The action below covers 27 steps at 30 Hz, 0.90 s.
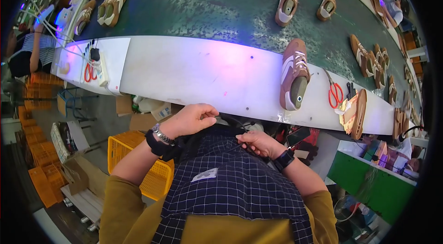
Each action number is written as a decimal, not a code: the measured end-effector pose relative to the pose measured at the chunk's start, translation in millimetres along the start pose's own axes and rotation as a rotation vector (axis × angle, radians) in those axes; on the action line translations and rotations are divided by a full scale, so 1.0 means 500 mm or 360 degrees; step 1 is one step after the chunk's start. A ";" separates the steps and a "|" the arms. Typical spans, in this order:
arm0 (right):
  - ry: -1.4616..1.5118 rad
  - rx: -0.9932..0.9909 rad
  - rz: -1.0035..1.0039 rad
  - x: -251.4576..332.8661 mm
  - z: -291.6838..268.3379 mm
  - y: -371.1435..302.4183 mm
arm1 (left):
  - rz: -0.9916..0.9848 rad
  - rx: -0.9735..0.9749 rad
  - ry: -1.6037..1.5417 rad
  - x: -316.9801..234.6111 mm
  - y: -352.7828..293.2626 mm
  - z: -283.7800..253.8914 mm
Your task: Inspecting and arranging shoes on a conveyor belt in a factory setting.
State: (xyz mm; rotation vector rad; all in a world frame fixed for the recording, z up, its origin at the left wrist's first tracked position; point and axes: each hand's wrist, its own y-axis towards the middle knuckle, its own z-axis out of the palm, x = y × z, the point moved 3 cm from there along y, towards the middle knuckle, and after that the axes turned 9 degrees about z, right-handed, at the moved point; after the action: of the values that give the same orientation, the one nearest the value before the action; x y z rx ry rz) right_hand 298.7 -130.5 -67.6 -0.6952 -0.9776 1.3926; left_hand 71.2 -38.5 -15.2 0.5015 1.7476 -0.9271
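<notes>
My left hand [194, 118] hovers at the near edge of the white ledge, its fingers curled in toward the thumb; nothing shows between them. Lower and to the right, my right hand [257, 143] is closed in a pinch in front of the checked dark apron [230, 175]. A thin dark strand runs near its fingertips, but what it grips cannot be made out. Above the right hand, a brown sneaker [287, 75] with white laces and a pale side stripe lies on the ledge, its toe reaching over the green belt. Neither hand touches the sneaker.
Red-handled scissors [335, 95] and a brown sole-shaped piece [359, 115] lie right on the white ledge [184, 68]. More sneakers [287, 8] rest on the green conveyor belt [207, 8]. A yellow crate [154, 179] stands by my left arm. A person [34, 52] sits far left.
</notes>
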 end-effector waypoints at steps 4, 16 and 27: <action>-0.0082 -0.0040 -0.0020 0.002 -0.001 -0.003 | 0.0058 -0.0393 0.0028 0.026 -0.028 -0.030; -0.0490 -0.0253 -0.0041 0.028 0.015 -0.019 | 0.0048 -0.1079 -0.0769 0.034 -0.035 -0.125; -0.0309 -0.0203 -0.0164 0.002 -0.016 -0.007 | 0.0431 -0.1293 0.0073 -0.152 -0.081 -0.409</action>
State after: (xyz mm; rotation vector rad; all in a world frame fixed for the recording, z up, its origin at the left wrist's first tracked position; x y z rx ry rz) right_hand 307.6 -128.9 -68.0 -0.6019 -1.2472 1.3331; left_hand -52.6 104.5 100.4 0.2068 1.8614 0.0201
